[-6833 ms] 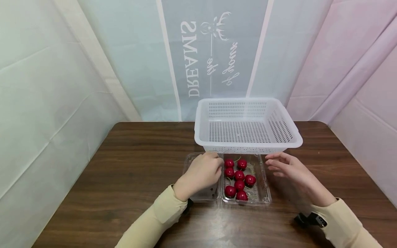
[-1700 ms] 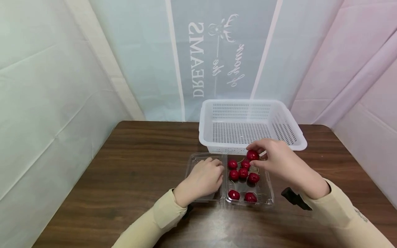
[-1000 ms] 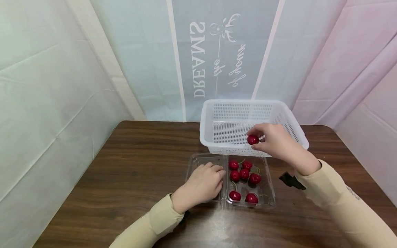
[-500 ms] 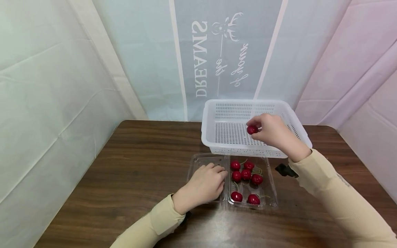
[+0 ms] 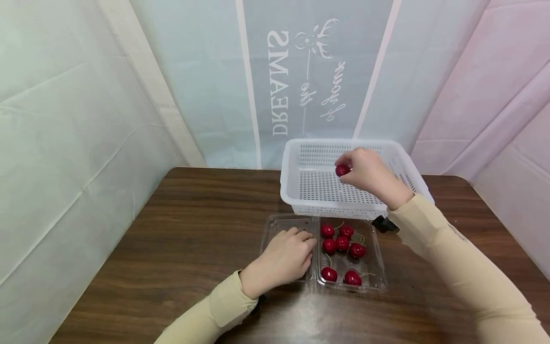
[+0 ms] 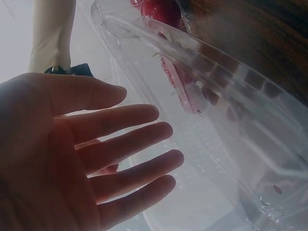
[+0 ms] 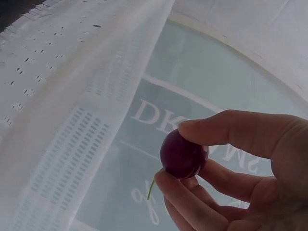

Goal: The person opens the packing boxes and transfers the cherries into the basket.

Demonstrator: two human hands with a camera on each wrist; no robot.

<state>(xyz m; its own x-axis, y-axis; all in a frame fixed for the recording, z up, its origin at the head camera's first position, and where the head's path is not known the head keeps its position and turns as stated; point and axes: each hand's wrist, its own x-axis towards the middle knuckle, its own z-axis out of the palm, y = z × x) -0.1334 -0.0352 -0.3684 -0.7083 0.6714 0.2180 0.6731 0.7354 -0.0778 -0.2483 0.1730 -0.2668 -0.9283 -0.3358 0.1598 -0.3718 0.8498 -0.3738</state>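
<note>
A dark red cherry [image 7: 182, 155] with a green stem is pinched between the thumb and fingers of my right hand [image 5: 367, 173]. That hand is over the white perforated basket [image 5: 339, 206]. My left hand [image 5: 281, 260] lies over the lid half of the clear plastic clamshell box [image 5: 374, 267], its fingers near the hinge. In the left wrist view the left hand's fingers [image 6: 130, 149] are straight and spread, holding nothing. Several red cherries [image 5: 342, 243] with stems sit in the box's right half, two of them at its front edge.
The box stands on a dark wooden table [image 5: 193, 229], just in front of the basket. A printed curtain [image 5: 301, 86] hangs behind the table, and pale cloth [image 5: 77, 167] drapes the left side.
My right hand lifted one cherry out of the box and carried it up and back over the basket. The left hand has stayed over the lid. The view has shifted slightly.
</note>
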